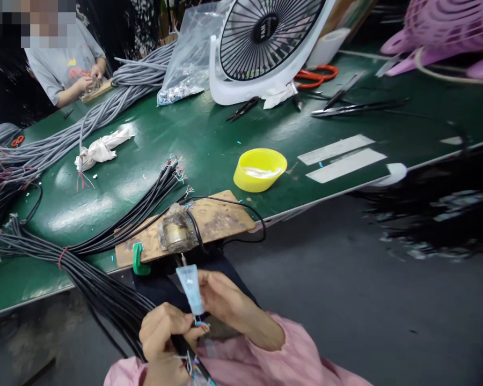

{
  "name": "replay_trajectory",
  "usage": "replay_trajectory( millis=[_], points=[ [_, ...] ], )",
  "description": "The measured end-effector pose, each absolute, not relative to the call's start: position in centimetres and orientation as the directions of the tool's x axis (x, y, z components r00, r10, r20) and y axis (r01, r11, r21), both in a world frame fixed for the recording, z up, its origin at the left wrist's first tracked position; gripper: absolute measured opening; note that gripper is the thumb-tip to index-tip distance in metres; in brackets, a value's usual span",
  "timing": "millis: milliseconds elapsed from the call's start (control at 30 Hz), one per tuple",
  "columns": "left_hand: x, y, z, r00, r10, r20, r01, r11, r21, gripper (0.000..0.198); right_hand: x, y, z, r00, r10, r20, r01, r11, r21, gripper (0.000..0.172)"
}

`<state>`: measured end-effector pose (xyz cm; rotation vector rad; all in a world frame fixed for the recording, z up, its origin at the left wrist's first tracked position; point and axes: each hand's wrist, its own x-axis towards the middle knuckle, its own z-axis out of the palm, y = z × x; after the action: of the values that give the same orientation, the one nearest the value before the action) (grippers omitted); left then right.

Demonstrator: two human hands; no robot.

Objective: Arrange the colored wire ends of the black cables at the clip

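Note:
My left hand (163, 332) grips the end of a black cable (104, 295) whose thin coloured wires fan out near my wrist. My right hand (225, 305) is beside it and holds a small pale-blue tube (190, 287) upright, with its lower end meeting the wire tips between both hands. Just above the hands, a worn wooden board (221, 217) lies on the edge of the green table (209, 139), carrying a grimy lump of metal (177, 230) and a green clip (139, 261). Pink sleeves cover both my arms.
A bundle of black cables (36, 246) tied with a red band runs left. On the table are a yellow bowl (260, 169), a white rag (102, 149), grey cables (104, 107), a white fan (265, 43), red scissors (316, 75) and tweezers. Another person (66, 61) works at the far left corner.

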<state>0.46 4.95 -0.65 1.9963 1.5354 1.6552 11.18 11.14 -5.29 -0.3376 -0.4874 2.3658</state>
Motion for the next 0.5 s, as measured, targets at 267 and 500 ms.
replay_trajectory(
  millis=[267,500],
  points=[
    [-1.1,4.5,-0.6,0.088,0.818,0.569,0.55,-0.516,0.657,0.013,14.6,9.2,-3.9,-0.634,0.773,-0.019,-0.464,-0.399,-0.791,0.042],
    [-3.6,5.4,1.2,0.315,0.875,0.367,0.495,-0.481,0.724,0.018,14.8,8.8,-4.7,-0.681,0.732,0.02,-0.065,-0.033,-0.997,0.033]
  ],
)
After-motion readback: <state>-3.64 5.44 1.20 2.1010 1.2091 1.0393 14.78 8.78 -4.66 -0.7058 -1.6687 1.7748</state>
